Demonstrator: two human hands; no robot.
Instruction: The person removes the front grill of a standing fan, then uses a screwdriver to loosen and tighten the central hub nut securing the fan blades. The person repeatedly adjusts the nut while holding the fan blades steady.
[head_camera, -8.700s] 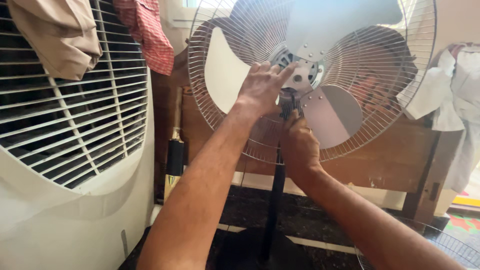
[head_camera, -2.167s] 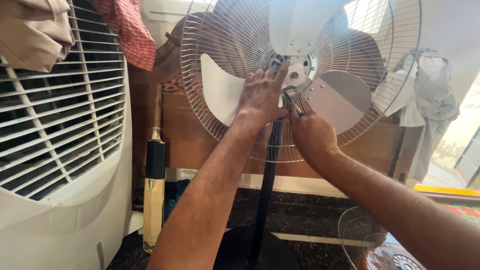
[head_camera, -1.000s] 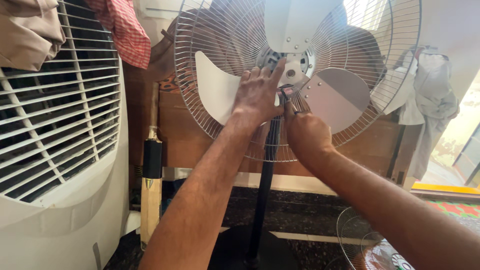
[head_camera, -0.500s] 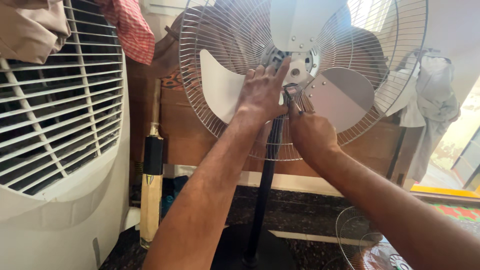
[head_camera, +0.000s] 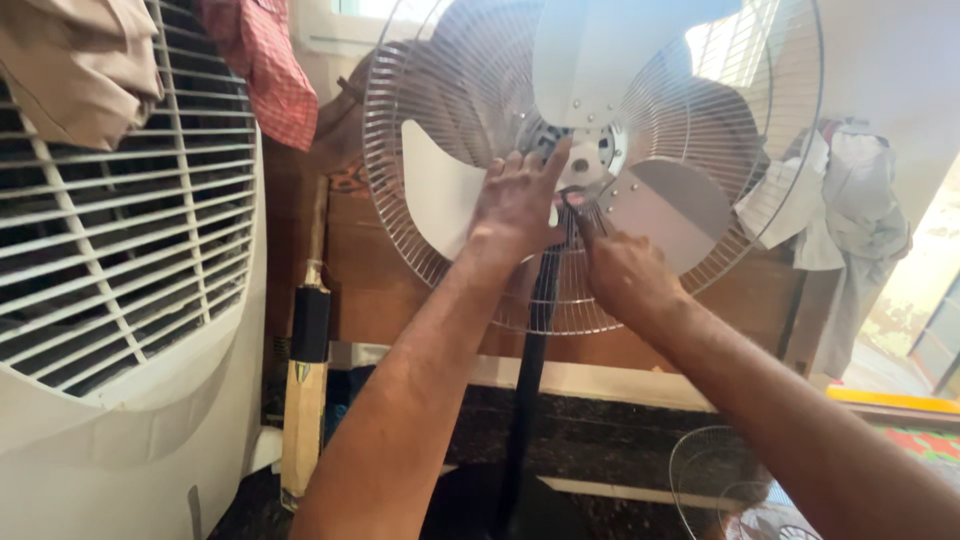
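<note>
A pedestal fan stands before me, its rear wire guard (head_camera: 400, 190) exposed and its pale blades (head_camera: 440, 190) around a metal hub (head_camera: 592, 152). My left hand (head_camera: 518, 205) rests flat on a blade beside the hub, fingers pointing up. My right hand (head_camera: 622, 275) is closed on a small dark tool (head_camera: 578, 208) whose tip reaches up under the hub. The fan's black pole (head_camera: 530, 390) drops between my forearms.
A large white air cooler (head_camera: 120, 330) with a slatted grille fills the left, clothes (head_camera: 262, 70) draped on top. A cricket bat (head_camera: 305, 390) leans beside it. A wooden panel (head_camera: 380, 285) is behind the fan. Another wire guard (head_camera: 735, 490) lies on the dark floor at lower right.
Both hands have stayed at the hub across the frames. The view has shifted a little; the right hand sits slightly lower under the hub than before.
</note>
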